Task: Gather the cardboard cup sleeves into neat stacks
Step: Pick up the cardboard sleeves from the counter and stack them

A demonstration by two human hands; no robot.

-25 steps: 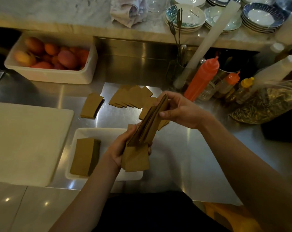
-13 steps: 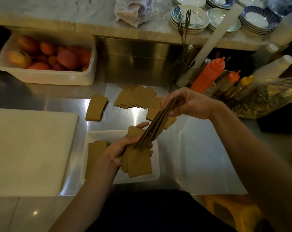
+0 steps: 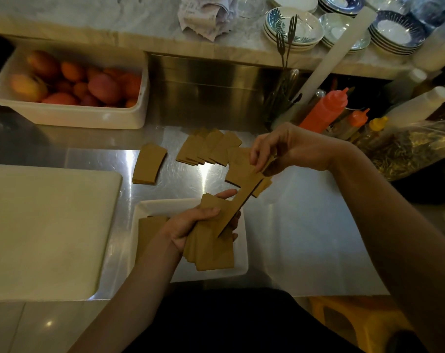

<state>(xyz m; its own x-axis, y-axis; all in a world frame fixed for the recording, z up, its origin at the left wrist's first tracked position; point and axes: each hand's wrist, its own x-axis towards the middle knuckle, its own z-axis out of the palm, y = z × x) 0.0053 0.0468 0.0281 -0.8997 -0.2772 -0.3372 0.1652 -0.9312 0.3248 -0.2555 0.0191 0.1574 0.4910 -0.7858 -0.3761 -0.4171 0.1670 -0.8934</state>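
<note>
My left hand (image 3: 190, 225) grips a stack of brown cardboard cup sleeves (image 3: 213, 253) above a white tray (image 3: 241, 266). My right hand (image 3: 282, 149) pinches the upper end of a few sleeves (image 3: 244, 197) held edge-on, their lower end resting against the left-hand stack. Another stack of sleeves (image 3: 147, 230) lies in the tray's left part, partly hidden by my left wrist. On the steel counter, one small pile (image 3: 148, 164) lies alone, a fanned row of sleeves (image 3: 208, 150) sits behind it to the right, and several more (image 3: 238, 169) lie under my right hand.
A white cutting board (image 3: 45, 230) fills the left. A white tub of fruit (image 3: 71, 115) stands at the back left. Squeeze bottles (image 3: 325, 110), a cutlery holder (image 3: 282, 103) and a clear bag (image 3: 404, 149) crowd the back right. Bowls (image 3: 292, 29) sit on the marble ledge.
The sleeves in my right hand have tilted from edge-on to show more of their face, and slid down against the left-hand stack. The view has shifted slightly.
</note>
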